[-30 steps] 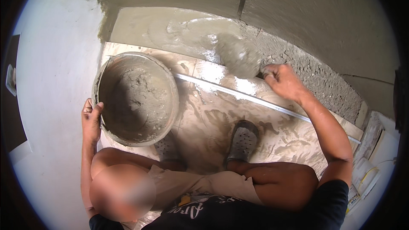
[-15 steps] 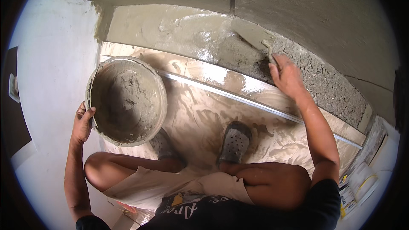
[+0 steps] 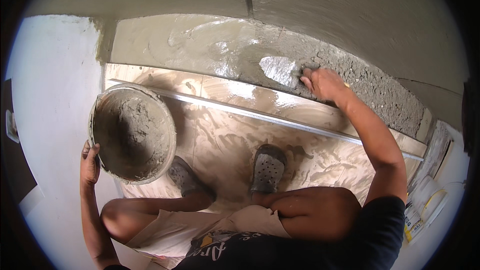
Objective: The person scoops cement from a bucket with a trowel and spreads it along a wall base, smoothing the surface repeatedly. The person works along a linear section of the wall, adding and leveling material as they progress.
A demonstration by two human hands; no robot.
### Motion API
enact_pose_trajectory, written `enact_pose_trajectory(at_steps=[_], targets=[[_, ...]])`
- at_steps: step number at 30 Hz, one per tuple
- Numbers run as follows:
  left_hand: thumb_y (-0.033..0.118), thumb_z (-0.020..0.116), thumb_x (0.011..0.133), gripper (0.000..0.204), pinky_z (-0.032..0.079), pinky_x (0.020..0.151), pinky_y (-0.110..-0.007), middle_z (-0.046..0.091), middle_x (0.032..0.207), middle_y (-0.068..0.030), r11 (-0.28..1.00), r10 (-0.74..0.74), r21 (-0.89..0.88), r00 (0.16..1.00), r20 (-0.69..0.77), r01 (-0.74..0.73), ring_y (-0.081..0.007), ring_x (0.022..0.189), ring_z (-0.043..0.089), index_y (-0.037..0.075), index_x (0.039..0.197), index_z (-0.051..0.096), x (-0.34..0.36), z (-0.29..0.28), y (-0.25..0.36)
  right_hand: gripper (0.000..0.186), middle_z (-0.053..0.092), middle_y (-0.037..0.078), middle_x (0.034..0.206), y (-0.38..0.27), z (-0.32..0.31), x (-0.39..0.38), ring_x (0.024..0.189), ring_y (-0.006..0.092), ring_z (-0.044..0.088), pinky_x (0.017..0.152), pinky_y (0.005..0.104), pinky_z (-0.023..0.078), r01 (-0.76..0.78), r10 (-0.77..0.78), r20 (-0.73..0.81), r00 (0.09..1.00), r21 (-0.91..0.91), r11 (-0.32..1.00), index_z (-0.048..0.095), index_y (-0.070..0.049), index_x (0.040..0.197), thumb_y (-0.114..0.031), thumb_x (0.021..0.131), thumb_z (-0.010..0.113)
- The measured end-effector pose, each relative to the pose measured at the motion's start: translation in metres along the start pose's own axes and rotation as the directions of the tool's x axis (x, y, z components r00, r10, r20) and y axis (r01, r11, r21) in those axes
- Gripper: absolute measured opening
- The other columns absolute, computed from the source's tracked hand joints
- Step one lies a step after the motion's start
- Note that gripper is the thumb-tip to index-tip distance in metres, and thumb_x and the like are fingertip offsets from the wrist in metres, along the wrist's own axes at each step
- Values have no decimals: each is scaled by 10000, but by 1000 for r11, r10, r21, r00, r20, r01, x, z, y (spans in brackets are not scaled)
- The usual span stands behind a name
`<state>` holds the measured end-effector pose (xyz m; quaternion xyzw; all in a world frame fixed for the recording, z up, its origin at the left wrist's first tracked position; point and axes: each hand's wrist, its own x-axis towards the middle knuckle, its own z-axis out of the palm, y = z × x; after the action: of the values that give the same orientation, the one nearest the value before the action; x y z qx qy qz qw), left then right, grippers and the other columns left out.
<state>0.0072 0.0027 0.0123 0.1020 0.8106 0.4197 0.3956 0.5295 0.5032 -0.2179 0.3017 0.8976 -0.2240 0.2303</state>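
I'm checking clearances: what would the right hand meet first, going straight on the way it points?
Beyond the trowel it holds, the right hand would likely meet smooth wet mortar first; the depth there is unclear.

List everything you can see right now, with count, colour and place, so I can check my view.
Bucket: one, grey, at left, tilted
Mortar: one batch, grey, inside the bucket
Trowel: one, silvery blade, on the ledge
Ledge: one, grey, along the far wall; smooth left, rough right
Metal bar: one, silvery, across the floor
Floor: one, beige, smeared, below the ledge
Far wall: one, grey, at top
Side wall: one, white, at left
Container: one, white and yellow, lower right
Shoes: two, grey, on the floor
Shorts: one pair, beige, bottom centre
Shirt: one, black, bottom
Left hand: one, bare, gripping the bucket's rim
Right hand: one, bare, holding the trowel
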Motion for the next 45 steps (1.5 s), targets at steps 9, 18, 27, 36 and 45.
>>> enact_pose_trajectory(at_steps=[9,18,27,36,45], targets=[[198,682,1012,443,459,1108,-376,666,1360,-72,999,-34,-15,999,-19,34,-208,1247,610,41,1412,578,10,-18,-11,315,754,214,949,22,-27,-33,926,398,733,853,526,571,-221,226,-112,968,60,973,707,-75,1150,-351,1055,589],[231,707,1013,477,465,1110,-385,664,1372,-77,1000,-23,1,999,21,23,-212,1264,607,44,1432,577,17,-16,-7,279,761,189,954,48,15,-81,943,387,739,875,526,568,-198,198,3,980,-48,979,747,-130,1099,-379,1014,654],[219,719,1001,463,470,1083,-363,673,1335,-68,999,2,42,1000,-12,-1,-194,1218,613,31,1402,588,16,-13,2,374,761,205,995,36,-15,-83,954,414,728,876,533,572,-374,345,219,913,111,921,742,-83,1143,-412,1049,592],[221,703,1012,411,426,1102,-363,657,1305,-52,996,40,73,998,41,-43,-184,1220,577,21,1352,591,17,-2,9,389,763,221,1000,88,17,-94,976,436,723,921,530,553,-370,410,-69,910,315,874,755,-69,1143,-416,1015,631],[211,687,1014,440,420,1126,-381,657,1356,-83,994,77,71,992,100,-85,-216,1253,591,15,1393,578,24,-4,7,431,758,258,1001,115,19,-119,997,425,730,922,547,543,-483,541,-10,841,433,761,772,-16,1063,-410,1016,604]])
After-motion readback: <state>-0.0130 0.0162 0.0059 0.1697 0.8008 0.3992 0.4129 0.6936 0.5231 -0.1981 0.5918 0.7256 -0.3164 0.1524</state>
